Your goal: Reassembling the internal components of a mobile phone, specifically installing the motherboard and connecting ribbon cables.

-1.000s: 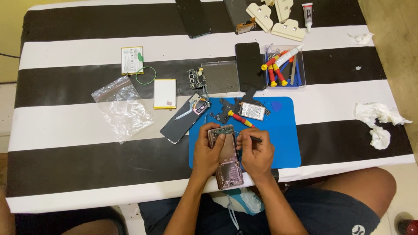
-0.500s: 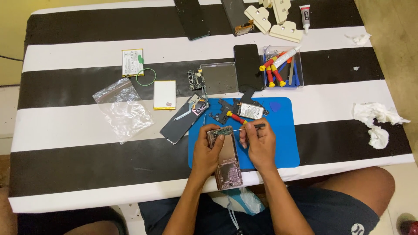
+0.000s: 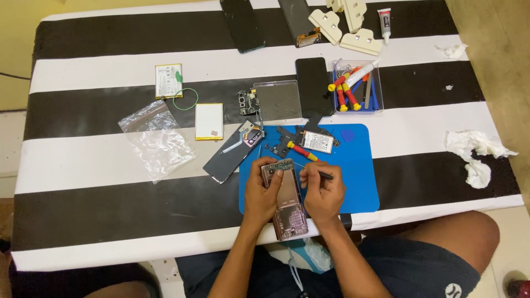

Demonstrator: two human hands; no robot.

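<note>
An opened phone body [image 3: 288,205] with bare circuit parts lies lengthwise on a blue work mat [image 3: 361,182], near the table's front edge. My left hand [image 3: 261,194] grips its left side near the top. My right hand [image 3: 323,193] pinches thin metal tweezers [image 3: 313,171], whose tip points left at the phone's top end. A red and yellow screwdriver [image 3: 302,152] lies on the mat just beyond my hands.
On the black and white striped table are a dark back cover [image 3: 232,152], a battery [image 3: 209,121], a clear bag [image 3: 157,139], a tool tray [image 3: 356,87], a small metal part [image 3: 317,141], other phones [image 3: 313,87] and crumpled tissue [image 3: 477,157].
My right hand has drawn back toward me from above the phone's top right and now aims the tweezers at the phone's top edge. The left hand has kept its grip.
</note>
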